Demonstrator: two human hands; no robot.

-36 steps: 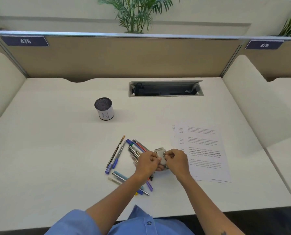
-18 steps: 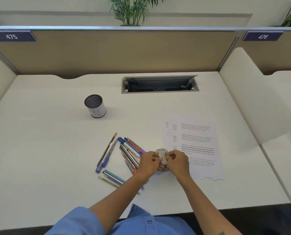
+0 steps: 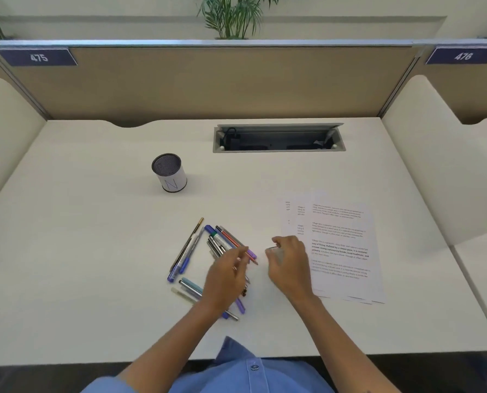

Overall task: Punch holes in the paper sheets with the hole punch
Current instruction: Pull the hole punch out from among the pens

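A few printed paper sheets (image 3: 341, 245) lie fanned out on the white desk (image 3: 95, 251), right of centre. My right hand (image 3: 289, 265) is closed around a small pale hole punch (image 3: 273, 252), just left of the sheets' left edge. Only the punch's left end shows past my fingers. My left hand (image 3: 226, 275) hovers over a scatter of pens (image 3: 216, 245) with its fingers loosely apart and nothing in it. The two hands are a short gap apart.
A mesh pen cup (image 3: 169, 173) with a white label stands at the middle left. An open cable tray (image 3: 279, 139) is sunk into the desk at the back. Cream side dividers (image 3: 435, 154) flank the desk, and a tan partition (image 3: 208, 80) closes the rear.
Both hands held the hole punch together before. My left hand has let go and moved left over the pens, while my right hand keeps the punch and has shifted slightly right.
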